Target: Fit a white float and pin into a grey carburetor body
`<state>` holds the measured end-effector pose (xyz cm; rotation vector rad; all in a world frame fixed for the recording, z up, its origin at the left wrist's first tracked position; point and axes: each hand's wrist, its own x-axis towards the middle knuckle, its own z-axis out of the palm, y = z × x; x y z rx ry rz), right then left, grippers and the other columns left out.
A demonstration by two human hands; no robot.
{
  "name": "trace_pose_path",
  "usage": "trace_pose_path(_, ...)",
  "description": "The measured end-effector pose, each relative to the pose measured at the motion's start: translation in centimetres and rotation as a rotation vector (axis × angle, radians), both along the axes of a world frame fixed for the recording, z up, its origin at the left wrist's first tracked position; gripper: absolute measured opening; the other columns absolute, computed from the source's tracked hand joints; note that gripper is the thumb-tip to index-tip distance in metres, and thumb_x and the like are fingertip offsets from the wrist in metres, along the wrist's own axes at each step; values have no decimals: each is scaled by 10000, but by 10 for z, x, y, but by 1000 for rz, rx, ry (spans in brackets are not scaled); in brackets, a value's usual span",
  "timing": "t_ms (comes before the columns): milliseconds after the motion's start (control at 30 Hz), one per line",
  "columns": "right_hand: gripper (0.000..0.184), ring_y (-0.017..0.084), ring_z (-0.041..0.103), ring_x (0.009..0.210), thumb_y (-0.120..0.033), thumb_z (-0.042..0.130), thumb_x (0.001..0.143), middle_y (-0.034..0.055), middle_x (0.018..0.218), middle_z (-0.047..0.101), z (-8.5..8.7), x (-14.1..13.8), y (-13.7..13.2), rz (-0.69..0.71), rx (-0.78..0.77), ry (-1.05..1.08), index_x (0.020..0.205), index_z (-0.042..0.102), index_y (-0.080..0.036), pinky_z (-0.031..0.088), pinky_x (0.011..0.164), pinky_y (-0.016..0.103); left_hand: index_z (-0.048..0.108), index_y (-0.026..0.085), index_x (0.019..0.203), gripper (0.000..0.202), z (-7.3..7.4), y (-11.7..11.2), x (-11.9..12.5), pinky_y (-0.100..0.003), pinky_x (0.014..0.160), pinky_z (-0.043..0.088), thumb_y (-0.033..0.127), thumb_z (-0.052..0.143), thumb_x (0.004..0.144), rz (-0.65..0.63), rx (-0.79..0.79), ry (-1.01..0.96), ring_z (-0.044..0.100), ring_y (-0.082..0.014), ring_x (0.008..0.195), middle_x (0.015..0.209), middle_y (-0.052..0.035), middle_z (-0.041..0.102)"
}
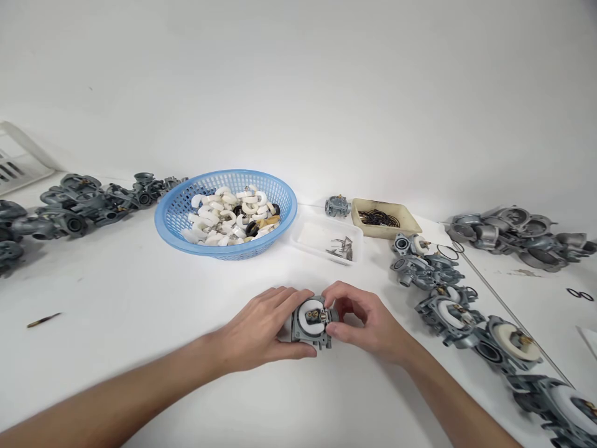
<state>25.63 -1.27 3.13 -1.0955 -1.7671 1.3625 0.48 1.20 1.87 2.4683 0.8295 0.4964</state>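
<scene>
My left hand (265, 326) holds a grey metal carburetor body (303, 333) on the table, its fingers along the far side and its thumb at the near side. A white C-shaped float (304, 316) sits in the carburetor's open bowl face, around brass parts. At the right edge, my right hand (368, 320) has its thumb and index fingertip closed on the carburetor, one on each side of the float's hinge. Whether a small pin is between these fingertips is hidden.
A blue basket (170, 227) holds many floats. Beside it are a clear tray (303, 239) with thin pins and a cream tray (405, 218) with black rings. Carburetors (448, 314) line the right; more metal bodies (69, 208) lie left, near a small screwdriver-like tool (44, 320).
</scene>
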Motion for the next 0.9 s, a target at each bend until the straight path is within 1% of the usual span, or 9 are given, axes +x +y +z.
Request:
trace_pose_path(100, 199, 136, 515, 754, -315, 722, 861, 9, 984, 613, 0, 0, 0, 0, 27, -19, 1013, 613, -248, 459, 741, 289, 385, 263, 1427, 625, 0, 1, -1, -399, 887, 494, 554, 629, 930, -16, -3, 2, 622, -263, 1018, 1206, -76, 641)
trace_pose_path(167, 181, 136, 528, 758, -297, 706, 868, 11, 990, 613, 0, -1, 0, -1, 78, -38, 1015, 615, -246, 469, 745, 291, 385, 251, 1430, 608, 0, 1, -2, -409, 896, 488, 559, 592, 948, -27, 4, 2, 619, -270, 1026, 1197, -83, 640)
trace_pose_path(300, 150, 135, 536, 758, -224, 661, 879, 13, 988, 615, -1, -3, -1, -2, 267, -93, 1018, 610, -246, 486, 746, 296, 382, 244, 1427, 589, 0, 2, -2, -417, 909, 480, 542, 579, 959, -35, 5, 1, 614, -265, 1021, 1178, -78, 640)
trace_pose_path(433, 188, 138, 527, 767, -179, 622, 884, 15, 976, 607, -4, -5, -5, -5, 464, -165, 1050, 574, -252, 492, 707, 282, 390, 244, 1416, 582, 0, 2, -2, -419, 900, 484, 531, 592, 952, -34, 8, 6, 613, -263, 1006, 1164, -73, 642)
trace_pose_path(600, 220, 138, 529, 754, -166, 600, 869, 19, 967, 615, -6, -6, -7, -27, 636, -280, 1067, 547, -247, 478, 637, 265, 377, 248, 1430, 577, -2, 2, -3, -413, 927, 485, 506, 591, 960, -36, 40, -5, 617, -262, 1037, 1183, -74, 638)
trace_pose_path(700, 203, 132, 523, 724, -169, 591, 864, 15, 947, 618, -5, -7, -7, -43, 689, -317, 1047, 537, -239, 478, 639, 272, 363, 246, 1441, 579, -2, 2, -3, -418, 934, 488, 508, 575, 970, -34, 56, -3, 617, -264, 1054, 1210, -82, 631)
trace_pose_path(900, 213, 127, 523, 709, -169, 590, 861, 15, 946, 631, -4, -8, -7, -54, 727, -335, 1057, 541, -236, 475, 625, 263, 375, 249, 1440, 586, -3, 2, -4, -413, 921, 500, 507, 589, 960, -26, 70, -5, 622, -264, 1041, 1187, -78, 637)
